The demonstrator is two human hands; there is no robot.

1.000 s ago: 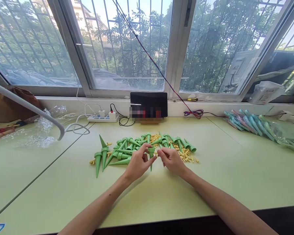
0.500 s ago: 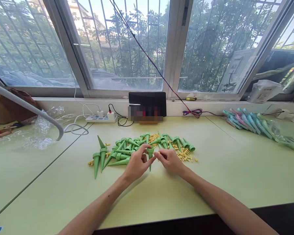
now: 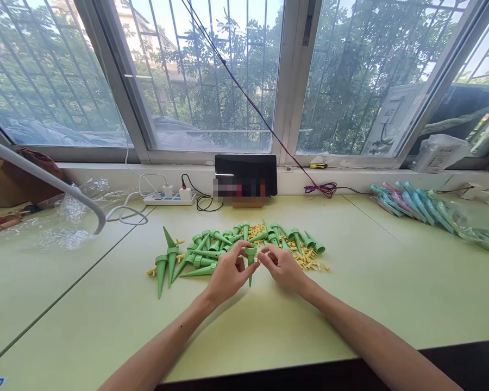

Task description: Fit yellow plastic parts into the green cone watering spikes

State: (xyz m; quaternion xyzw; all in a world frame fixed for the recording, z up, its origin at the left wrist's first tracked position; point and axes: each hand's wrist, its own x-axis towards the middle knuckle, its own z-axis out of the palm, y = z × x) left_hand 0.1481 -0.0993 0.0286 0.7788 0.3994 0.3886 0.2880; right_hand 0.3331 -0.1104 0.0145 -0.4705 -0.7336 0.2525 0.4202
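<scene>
My left hand point(image 3: 228, 271) pinches a green plastic spike point(image 3: 250, 259), point down, just above the pale green table point(image 3: 350, 282). My right hand point(image 3: 283, 267) is closed at the spike's right side, fingertips against its collar; what they hold is too small to name. Behind both hands lies a heap of green spikes point(image 3: 224, 241) mixed with small yellow plastic pieces point(image 3: 307, 256). Three more spikes point(image 3: 166, 260) lie together to the left of the heap.
A dark tablet point(image 3: 245, 176) leans on the windowsill behind the heap. A power strip point(image 3: 169, 196) with cables sits to its left, and a white curved arm point(image 3: 44, 179) reaches over crumpled plastic. Bagged teal and pink spikes point(image 3: 415, 205) lie at the right.
Both hands stay at the held spike. The right fingers have shifted slightly against its collar, and the view has moved a little.
</scene>
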